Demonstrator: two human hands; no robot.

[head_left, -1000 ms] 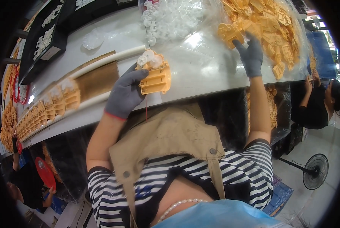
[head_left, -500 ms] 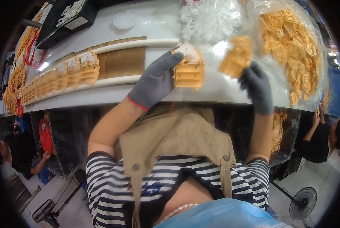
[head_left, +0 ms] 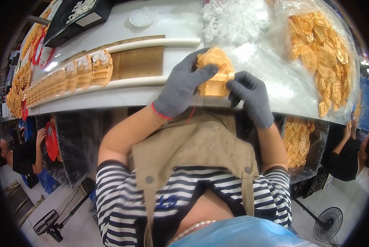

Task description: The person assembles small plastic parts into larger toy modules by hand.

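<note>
A light-orange plastic casing (head_left: pixel 215 85) is held up over the near edge of the table, a cover piece lying over its open-faced half. My left hand (head_left: pixel 177 84), in a grey glove with a red cuff, grips it from the left with the thumb across the front. At the casing's right edge, my gloved right hand (head_left: pixel 252 95) has its thumb and fingertips closed on the cover. The white round parts seen inside the lower half earlier are hidden by the cover.
Left of my hands, a row of orange half-casings (head_left: pixel 65 80), some with white parts, stands between two white tubes (head_left: pixel 139 81) on brown board. White plastic parts (head_left: pixel 229 18) lie at the back; a bag of orange pieces (head_left: pixel 320 53) at right. A black bin (head_left: pixel 89 18) stands far left.
My right hand has come left with the orange cover and laid it over the half-casing in my left hand. The white gear parts there are covered now.
</note>
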